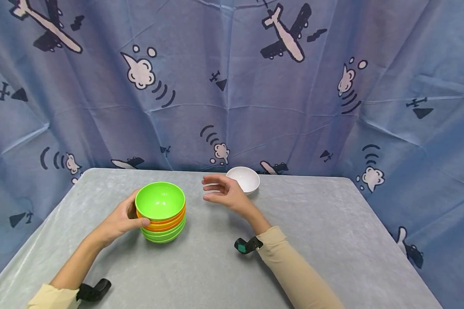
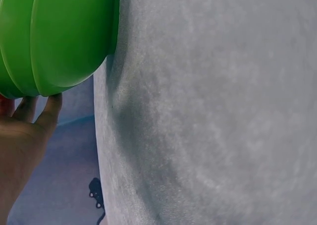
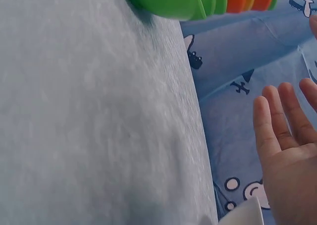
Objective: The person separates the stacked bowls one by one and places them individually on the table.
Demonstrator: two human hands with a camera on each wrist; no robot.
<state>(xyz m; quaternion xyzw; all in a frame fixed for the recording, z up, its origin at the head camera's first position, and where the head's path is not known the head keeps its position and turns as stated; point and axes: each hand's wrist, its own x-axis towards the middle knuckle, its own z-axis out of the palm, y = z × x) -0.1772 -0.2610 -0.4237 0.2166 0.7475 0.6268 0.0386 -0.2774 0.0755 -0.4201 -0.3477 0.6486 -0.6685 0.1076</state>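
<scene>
Nearest are two pale sleeves, the left sleeve [image 1: 54,297] at the near left corner and the right sleeve [image 1: 297,268] at the near edge, each with a dark wrist device beside it. Beyond them, left of centre on a grey worktop [image 1: 209,270], a stack of nested bowls [image 1: 161,214] stands upright: green on top, orange bands in the middle, green below. The bowls look like smooth plastic—probably light, stiff, a little slippery and hard to break. Nested loosely, they could slide against each other, so the sides just under the rims seem the surest hold, with a second grip opposite for balance.

The left hand [image 1: 120,221] reaches in from the near left and grips the stack, thumb on its near side, fingers round its left side. The right hand [image 1: 228,193] hovers right of the stack—empty, palm turned toward it, fingers extended and slightly curved. Just behind that hand, near the far edge, sits a white bowl [image 1: 245,178].
</scene>
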